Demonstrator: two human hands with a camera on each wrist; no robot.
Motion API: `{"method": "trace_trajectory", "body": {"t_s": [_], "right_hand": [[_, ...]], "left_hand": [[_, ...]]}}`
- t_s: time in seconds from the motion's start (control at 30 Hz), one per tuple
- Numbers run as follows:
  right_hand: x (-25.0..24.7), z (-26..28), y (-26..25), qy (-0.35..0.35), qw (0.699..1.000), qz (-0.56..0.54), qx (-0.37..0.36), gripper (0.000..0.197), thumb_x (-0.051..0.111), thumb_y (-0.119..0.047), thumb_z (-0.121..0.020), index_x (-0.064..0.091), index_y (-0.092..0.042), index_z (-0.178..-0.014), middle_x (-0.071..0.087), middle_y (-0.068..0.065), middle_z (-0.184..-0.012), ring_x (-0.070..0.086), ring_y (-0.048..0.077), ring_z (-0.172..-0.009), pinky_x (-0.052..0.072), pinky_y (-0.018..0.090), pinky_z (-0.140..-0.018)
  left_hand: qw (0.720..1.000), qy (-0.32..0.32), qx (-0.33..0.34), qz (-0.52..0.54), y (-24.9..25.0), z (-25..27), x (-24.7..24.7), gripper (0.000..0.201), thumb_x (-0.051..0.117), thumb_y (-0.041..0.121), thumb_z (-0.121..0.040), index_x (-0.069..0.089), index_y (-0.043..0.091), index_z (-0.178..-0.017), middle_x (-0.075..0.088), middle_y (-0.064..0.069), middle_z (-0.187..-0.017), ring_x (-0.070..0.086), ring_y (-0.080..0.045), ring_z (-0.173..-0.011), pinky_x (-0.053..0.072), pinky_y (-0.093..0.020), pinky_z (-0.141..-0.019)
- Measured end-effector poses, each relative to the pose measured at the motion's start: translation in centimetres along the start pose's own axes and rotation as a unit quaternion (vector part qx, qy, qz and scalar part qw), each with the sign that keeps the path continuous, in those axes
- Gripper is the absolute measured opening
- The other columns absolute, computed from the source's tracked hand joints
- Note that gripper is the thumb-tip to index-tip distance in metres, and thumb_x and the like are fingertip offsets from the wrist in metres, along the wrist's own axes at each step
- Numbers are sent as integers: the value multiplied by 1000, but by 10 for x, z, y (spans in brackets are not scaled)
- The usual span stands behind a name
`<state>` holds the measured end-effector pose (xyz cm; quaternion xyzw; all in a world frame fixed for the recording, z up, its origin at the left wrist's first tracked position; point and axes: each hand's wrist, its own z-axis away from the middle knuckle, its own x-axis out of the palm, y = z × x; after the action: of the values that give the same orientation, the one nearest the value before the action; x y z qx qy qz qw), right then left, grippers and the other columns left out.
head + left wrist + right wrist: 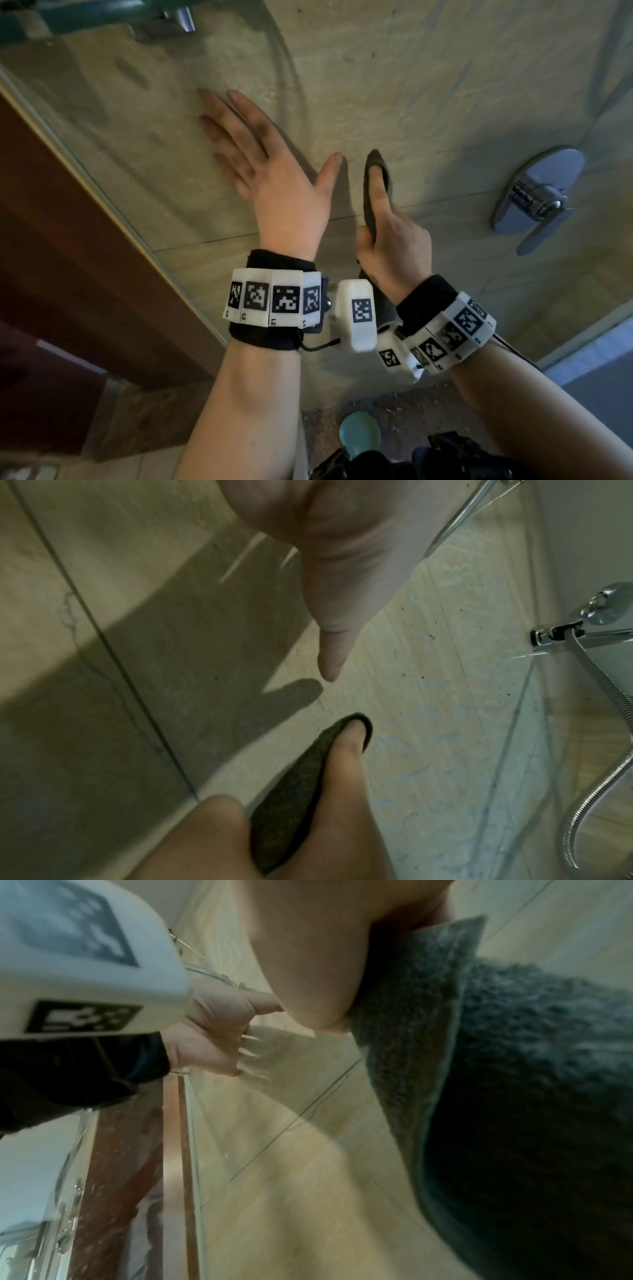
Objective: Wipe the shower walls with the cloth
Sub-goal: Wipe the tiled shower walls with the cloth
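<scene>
The beige tiled shower wall (428, 102) fills the head view. My left hand (270, 171) lies flat against it with fingers spread and holds nothing; its thumb (329, 631) points down the wall in the left wrist view. Just right of it, my right hand (390, 233) holds a dark grey cloth (371, 205) against the wall, with the thumb on one side and the index finger stretched along the other. The cloth (291, 799) shows edge-on below the left thumb, and the cloth (514, 1096) fills the right side of the right wrist view.
A chrome shower valve with a lever (537, 198) sits on the wall to the right. A glass panel edge (102, 192) and a brown wooden door (68, 274) stand at the left. A metal hose and rail (582, 634) run at the far right. A teal cup (359, 435) is below.
</scene>
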<state>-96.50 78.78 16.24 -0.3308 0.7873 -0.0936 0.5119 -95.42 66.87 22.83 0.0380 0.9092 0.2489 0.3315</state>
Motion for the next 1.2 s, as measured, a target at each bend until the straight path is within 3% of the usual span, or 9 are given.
{"method": "trace_trajectory", "body": {"t_s": [0.17, 0.33, 0.43, 0.6, 0.7, 0.8, 0.97, 1.07, 1.2], "right_hand": [[1, -15, 0, 60, 997, -6, -52, 79, 57, -5, -79, 26, -21, -151, 63, 15, -83, 59, 33, -62, 34, 28, -56], [2, -19, 2, -32, 997, 41, -52, 79, 48, -10, -87, 13, -39, -151, 49, 3, -81, 42, 20, -65, 32, 30, -61], [-1, -19, 11, -36, 996, 77, -36, 79, 46, -14, -90, 4, -43, -150, 44, -2, -80, 40, 18, -63, 30, 29, -60], [-11, -28, 15, 30, 997, 68, 2, 85, 55, -12, -84, 6, -27, -151, 62, 10, -75, 53, 27, -56, 44, 35, -57], [-20, -36, 13, 101, 993, 54, 4, 88, 55, -6, -73, 19, -14, -152, 48, 5, -57, 38, 23, -46, 36, 32, -52], [-25, -41, 9, 106, 994, 37, -7, 87, 55, -7, -73, 18, -9, -152, 42, 2, -56, 37, 24, -45, 36, 32, -51], [-19, -34, 10, 83, 994, 24, -67, 83, 58, -8, -73, 28, -18, -150, 61, 10, -64, 54, 29, -48, 37, 30, -49], [-20, -32, 17, 77, 995, 45, -49, 83, 59, -4, -75, 30, -25, -150, 60, 8, -65, 43, 22, -50, 33, 28, -53], [-27, -33, 17, 33, 997, 70, 16, 87, 52, -11, -82, 7, -29, -154, 48, 2, -70, 40, 22, -59, 34, 31, -60]], "left_hand": [[1000, 13, -6, -1, 2, -1, 5, 102, 49, 58, -92, -2, -8, -149, -7, -31, -156, -7, -44, -146, 3, -50, -118], [999, 50, -15, -6, 6, -2, 10, 81, 37, 44, -100, 2, -11, -148, -2, -33, -156, -1, -46, -145, 12, -52, -119], [998, 60, -21, -1, 9, -4, 13, 79, 36, 41, -100, 3, -13, -147, -1, -35, -154, 0, -48, -145, 13, -54, -118], [997, 75, -32, 14, 13, -6, 17, 92, 43, 52, -96, 5, -15, -146, 1, -37, -153, 1, -50, -144, 12, -55, -118], [995, 83, -12, 58, 13, -6, 15, 97, 52, 50, -93, 6, -16, -146, 1, -37, -154, 0, -49, -144, 3, -45, -119], [991, 109, 35, 67, 16, -6, 15, 91, 58, 45, -91, 15, -13, -146, 8, -36, -153, 6, -48, -144, 3, -39, -118], [990, 109, 42, 74, 23, -12, 15, 96, 60, 50, -89, 14, -11, -148, 7, -35, -154, 5, -46, -145, 9, -45, -120], [991, 103, 32, 74, 23, -13, 16, 101, 60, 53, -88, 11, -10, -148, 4, -35, -154, 3, -45, -146, 4, -41, -119], [993, 89, 33, 66, 21, -13, 16, 104, 60, 56, -87, 9, -10, -148, 3, -35, -154, 2, -46, -146, -1, -37, -117]]}}
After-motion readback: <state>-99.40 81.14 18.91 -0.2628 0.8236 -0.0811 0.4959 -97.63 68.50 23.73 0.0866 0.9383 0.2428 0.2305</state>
